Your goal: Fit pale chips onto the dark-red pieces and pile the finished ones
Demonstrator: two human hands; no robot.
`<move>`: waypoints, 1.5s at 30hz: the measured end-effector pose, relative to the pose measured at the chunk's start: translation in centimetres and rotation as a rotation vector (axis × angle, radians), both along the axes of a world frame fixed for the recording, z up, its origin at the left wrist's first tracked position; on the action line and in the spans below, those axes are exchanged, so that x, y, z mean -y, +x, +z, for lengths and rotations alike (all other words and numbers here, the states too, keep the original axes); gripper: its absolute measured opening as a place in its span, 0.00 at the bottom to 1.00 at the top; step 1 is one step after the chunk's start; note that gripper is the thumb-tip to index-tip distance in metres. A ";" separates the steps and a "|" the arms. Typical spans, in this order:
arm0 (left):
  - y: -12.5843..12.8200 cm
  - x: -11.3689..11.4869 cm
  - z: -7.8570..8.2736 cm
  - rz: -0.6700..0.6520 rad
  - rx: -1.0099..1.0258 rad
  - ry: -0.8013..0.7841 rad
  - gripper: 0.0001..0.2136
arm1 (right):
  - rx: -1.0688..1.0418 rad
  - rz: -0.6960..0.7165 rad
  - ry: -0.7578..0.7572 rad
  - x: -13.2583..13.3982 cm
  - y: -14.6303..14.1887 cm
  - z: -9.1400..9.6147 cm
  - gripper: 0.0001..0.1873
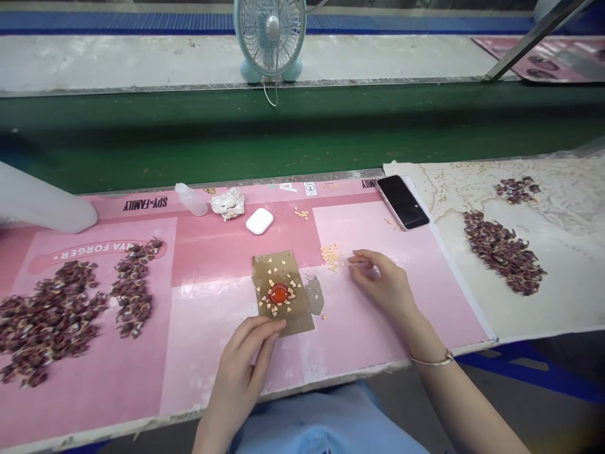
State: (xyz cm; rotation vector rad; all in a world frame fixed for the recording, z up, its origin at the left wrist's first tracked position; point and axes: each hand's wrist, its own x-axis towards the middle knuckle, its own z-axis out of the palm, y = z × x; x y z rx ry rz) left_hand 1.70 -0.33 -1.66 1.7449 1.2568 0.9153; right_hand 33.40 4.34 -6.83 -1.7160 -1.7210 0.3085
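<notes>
A brown rectangular card lies on the pink mat, with a glossy red-orange round drop on it and small tan heart-shaped pieces scattered around the drop. My left hand grips the card's near edge, its fingertips on the corner and the thumb close by. Beside a loose pile of tan pieces, my right hand is pinched, thumb and index tips nearly together; whatever is between them is too small to make out. A greyish wet-looking patch sits just right of the card.
Dark reddish-brown dried-looking clusters lie at left, and more at right. Behind the card are a small plastic bottle, crumpled tissue, a white case and a phone. A fan stands beyond the green strip.
</notes>
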 end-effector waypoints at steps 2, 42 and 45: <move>0.0 -0.2 0.1 0.002 -0.008 0.009 0.12 | 0.032 -0.012 0.001 0.2 0.3 0.0 0.13; 2.2 -0.3 1.5 0.065 0.364 -0.540 0.22 | -0.366 0.603 0.254 2.6 -11.3 6.7 0.22; 2.1 -0.4 1.2 0.072 0.464 -0.587 0.21 | -0.436 0.576 0.146 2.7 -11.5 6.9 0.14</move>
